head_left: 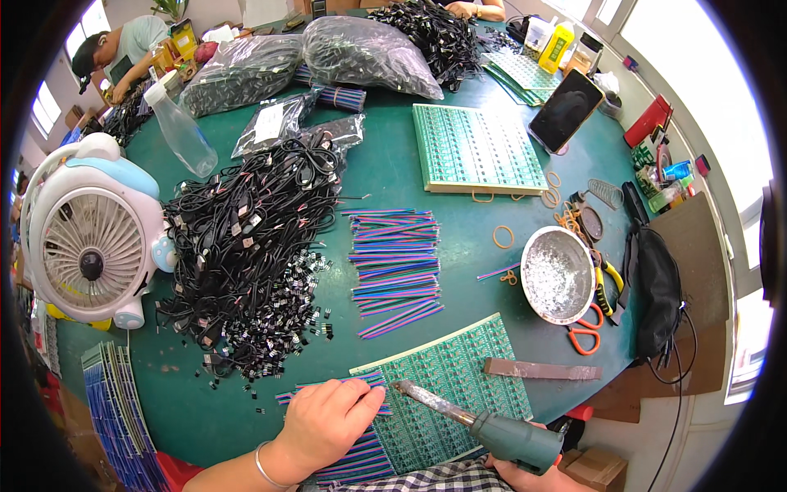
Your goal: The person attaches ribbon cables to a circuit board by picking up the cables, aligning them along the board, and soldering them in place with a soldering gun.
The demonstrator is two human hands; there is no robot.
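My left hand (324, 422), with a bangle at its wrist, is closed at the left part of a green circuit board panel (479, 361). Its thumb and fingers pinch thin coloured wires (375, 378). More blue and pink wires (357, 459) line the panel's left side below the hand. My right hand (525, 477), mostly hidden at the lower edge, grips a soldering iron (518, 441) by its green handle. The iron's tip points left and is close to my left fingertips; whether it touches the board I cannot tell. A brown bar (543, 370) lies across the panel's right edge.
Cut wire bundles (395, 262) lie beyond the panel. Left are black cables (246, 221), small connectors (275, 316) and a fan (90, 246). Right are a metal bowl (559, 275), orange-handled scissors (584, 334) and a phone (567, 111). Stacked boards (475, 148) sit farther back; a co-worker (131, 49) bends at far left.
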